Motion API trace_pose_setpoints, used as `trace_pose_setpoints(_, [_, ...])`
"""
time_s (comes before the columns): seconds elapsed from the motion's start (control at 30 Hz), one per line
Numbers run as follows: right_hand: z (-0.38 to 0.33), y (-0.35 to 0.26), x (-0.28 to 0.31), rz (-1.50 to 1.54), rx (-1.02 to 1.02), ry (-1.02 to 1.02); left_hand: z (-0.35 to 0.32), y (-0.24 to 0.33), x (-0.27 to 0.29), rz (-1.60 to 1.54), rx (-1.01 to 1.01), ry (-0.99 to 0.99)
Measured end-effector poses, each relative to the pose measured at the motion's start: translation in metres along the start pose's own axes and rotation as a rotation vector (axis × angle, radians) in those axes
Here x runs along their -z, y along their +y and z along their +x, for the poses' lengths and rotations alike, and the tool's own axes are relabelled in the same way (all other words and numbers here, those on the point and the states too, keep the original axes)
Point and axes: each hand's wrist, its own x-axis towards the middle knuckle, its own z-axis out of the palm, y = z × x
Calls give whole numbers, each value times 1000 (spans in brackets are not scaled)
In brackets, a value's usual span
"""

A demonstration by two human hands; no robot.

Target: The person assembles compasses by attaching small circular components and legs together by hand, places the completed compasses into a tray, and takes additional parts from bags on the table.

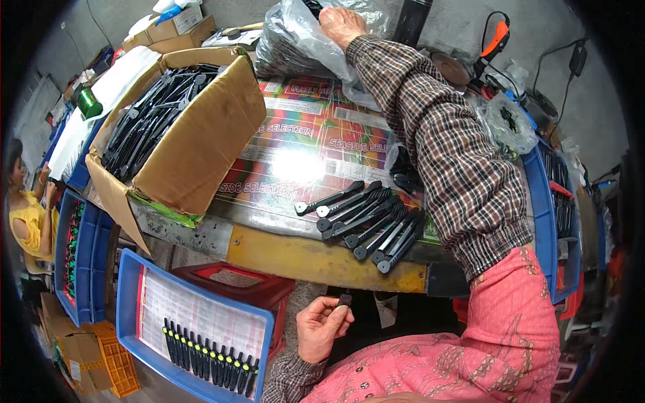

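Observation:
My left hand [321, 329] is closed in a pinch, holding up a small dark plastic piece [345, 300] between thumb and fingers, below the table's front edge. Stretched across the table, my right hand [341, 27] reaches into the mouth of a clear plastic bag [289, 47] filled with dark parts. Its fingertips are hidden there, so their grip does not show. Near my right forearm, several long black plastic parts [369, 218] with rounded ends lie in a loose row on the printed tabletop [289, 144].
An open cardboard box [201, 141] of black parts stands at left. Below it, a blue tray [127, 302] holds a row of black pieces with yellow-green dots. Another blue tray [541, 201] is at right, beside a small bag [507, 121]. A person in yellow [32, 225] sits far left.

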Motion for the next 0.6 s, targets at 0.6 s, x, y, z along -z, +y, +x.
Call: trace_pose_setpoints(0.6, [15, 13, -16, 175, 38, 75, 0, -3, 6, -25, 15, -24])
